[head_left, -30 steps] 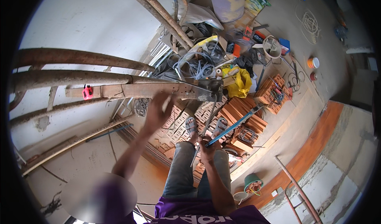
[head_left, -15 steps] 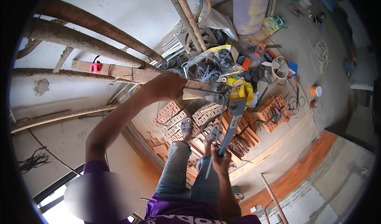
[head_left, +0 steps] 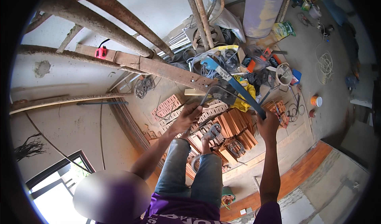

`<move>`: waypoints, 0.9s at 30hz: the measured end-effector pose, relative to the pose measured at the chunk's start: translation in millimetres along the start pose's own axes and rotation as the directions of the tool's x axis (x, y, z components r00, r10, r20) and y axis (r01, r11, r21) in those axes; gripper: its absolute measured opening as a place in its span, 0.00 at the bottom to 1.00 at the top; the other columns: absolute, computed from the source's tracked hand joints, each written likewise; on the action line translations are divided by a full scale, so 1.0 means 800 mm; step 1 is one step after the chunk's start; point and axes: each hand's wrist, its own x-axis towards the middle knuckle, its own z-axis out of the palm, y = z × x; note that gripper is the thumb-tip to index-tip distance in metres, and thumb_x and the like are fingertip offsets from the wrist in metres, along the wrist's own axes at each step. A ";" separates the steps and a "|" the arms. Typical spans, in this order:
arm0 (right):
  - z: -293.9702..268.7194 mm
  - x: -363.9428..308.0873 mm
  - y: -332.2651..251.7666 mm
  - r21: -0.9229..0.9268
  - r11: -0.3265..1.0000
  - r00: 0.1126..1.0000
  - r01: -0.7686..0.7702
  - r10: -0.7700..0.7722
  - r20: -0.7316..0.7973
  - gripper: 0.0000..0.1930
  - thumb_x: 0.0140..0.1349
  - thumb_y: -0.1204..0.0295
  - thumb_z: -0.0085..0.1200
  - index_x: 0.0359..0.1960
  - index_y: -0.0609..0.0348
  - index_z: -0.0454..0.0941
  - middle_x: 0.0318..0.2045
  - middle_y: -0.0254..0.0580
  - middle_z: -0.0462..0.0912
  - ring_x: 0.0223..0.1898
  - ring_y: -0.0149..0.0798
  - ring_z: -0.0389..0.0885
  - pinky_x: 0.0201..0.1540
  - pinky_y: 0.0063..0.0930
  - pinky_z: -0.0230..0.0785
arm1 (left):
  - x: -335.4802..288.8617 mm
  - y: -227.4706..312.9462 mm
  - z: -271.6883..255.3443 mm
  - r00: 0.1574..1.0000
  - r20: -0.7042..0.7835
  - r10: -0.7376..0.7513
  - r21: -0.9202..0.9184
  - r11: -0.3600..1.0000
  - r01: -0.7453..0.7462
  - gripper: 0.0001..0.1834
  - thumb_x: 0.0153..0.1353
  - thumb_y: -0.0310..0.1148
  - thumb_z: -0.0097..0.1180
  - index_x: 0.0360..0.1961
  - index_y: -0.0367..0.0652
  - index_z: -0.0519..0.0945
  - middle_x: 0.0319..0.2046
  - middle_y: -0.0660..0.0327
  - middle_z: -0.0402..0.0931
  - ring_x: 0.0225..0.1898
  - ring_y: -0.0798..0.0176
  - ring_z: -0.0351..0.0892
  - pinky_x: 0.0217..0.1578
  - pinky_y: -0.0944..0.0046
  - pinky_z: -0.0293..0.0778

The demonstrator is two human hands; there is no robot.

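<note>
A brown wooden plank (head_left: 158,71) slants across the middle of the view, with a dark metal plate (head_left: 225,97) at its near right end. A thin bent metal rod (head_left: 214,88) lies over that end. My left hand (head_left: 189,117) is closed around the rod's lower leg, just below the plank. My right hand (head_left: 268,124) grips the lower end of a long, flat blue bar tool (head_left: 236,85) bearing a pale label. The tool rises up and left across the plank's end; whether it touches the rod cannot be told. A red tape measure (head_left: 101,53) sits on the plank's far left part.
Rusty scaffold pipes (head_left: 93,21) cross the upper left. Below lie stacked bricks (head_left: 166,107), reddish wood pieces (head_left: 234,124) and a yellow bag (head_left: 243,103). Cables and tools clutter the floor, with a bucket (head_left: 283,71) and a white-orange tub (head_left: 316,101) at right.
My left hand has come off the plank and down to the rod. My right hand has moved up and right, and the blue tool now tilts left instead of right.
</note>
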 end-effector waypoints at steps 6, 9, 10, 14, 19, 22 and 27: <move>0.014 0.019 0.006 0.032 0.999 1.000 0.005 -0.004 -0.010 0.11 0.57 0.68 0.61 0.40 0.58 0.82 0.24 0.49 0.83 0.28 0.51 0.84 0.31 0.41 0.72 | 0.006 -0.028 0.017 0.991 -0.073 0.108 -0.088 0.990 -0.115 0.13 0.73 0.42 0.45 0.45 0.44 0.74 0.20 0.74 0.58 0.19 0.80 0.54 0.19 0.75 0.52; 0.019 0.013 0.006 0.086 0.996 1.000 -0.017 0.018 -0.012 0.11 0.58 0.67 0.61 0.40 0.58 0.82 0.23 0.48 0.82 0.26 0.49 0.83 0.30 0.39 0.70 | 0.006 -0.029 0.010 0.994 -0.084 0.073 -0.098 0.992 -0.081 0.13 0.73 0.42 0.45 0.45 0.44 0.74 0.20 0.74 0.58 0.18 0.80 0.54 0.18 0.74 0.52; 0.024 0.011 0.007 0.097 0.995 0.999 -0.009 0.012 -0.034 0.11 0.58 0.66 0.61 0.39 0.58 0.82 0.23 0.48 0.82 0.25 0.48 0.82 0.30 0.38 0.69 | 0.006 -0.029 0.011 0.993 -0.100 0.060 -0.104 0.992 -0.070 0.14 0.73 0.42 0.45 0.45 0.44 0.74 0.20 0.74 0.58 0.18 0.79 0.54 0.18 0.74 0.53; 0.017 0.018 -0.004 0.101 0.994 0.999 -0.046 0.048 -0.019 0.11 0.59 0.66 0.61 0.38 0.59 0.82 0.21 0.45 0.79 0.21 0.45 0.78 0.27 0.37 0.66 | 0.013 -0.035 0.007 0.988 -0.154 0.010 -0.089 0.996 -0.024 0.15 0.73 0.43 0.44 0.43 0.43 0.74 0.19 0.73 0.59 0.18 0.79 0.55 0.17 0.73 0.54; 0.010 0.015 -0.012 0.276 0.961 0.996 -0.025 0.048 -0.078 0.13 0.60 0.63 0.62 0.36 0.61 0.80 0.18 0.36 0.75 0.20 0.31 0.73 0.25 0.30 0.63 | 0.017 -0.038 0.009 0.984 -0.176 0.041 -0.054 0.997 -0.051 0.15 0.72 0.44 0.45 0.39 0.42 0.73 0.20 0.72 0.60 0.18 0.78 0.56 0.17 0.72 0.55; -0.011 -0.009 -0.012 0.519 0.850 0.991 -0.091 0.130 -0.039 0.15 0.62 0.59 0.60 0.35 0.61 0.79 0.18 0.31 0.72 0.21 0.24 0.70 0.25 0.26 0.61 | 0.016 -0.033 0.010 0.979 -0.199 0.041 -0.020 0.999 -0.046 0.16 0.72 0.44 0.45 0.37 0.42 0.72 0.20 0.72 0.61 0.19 0.77 0.56 0.18 0.72 0.56; -0.034 -0.071 0.033 0.704 0.688 0.969 -0.178 0.245 0.005 0.24 0.65 0.48 0.52 0.30 0.62 0.76 0.16 0.30 0.68 0.19 0.24 0.65 0.23 0.24 0.56 | 0.016 -0.041 0.005 0.975 -0.212 0.072 0.032 0.997 -0.066 0.16 0.72 0.44 0.45 0.37 0.41 0.72 0.20 0.72 0.62 0.20 0.77 0.56 0.20 0.71 0.57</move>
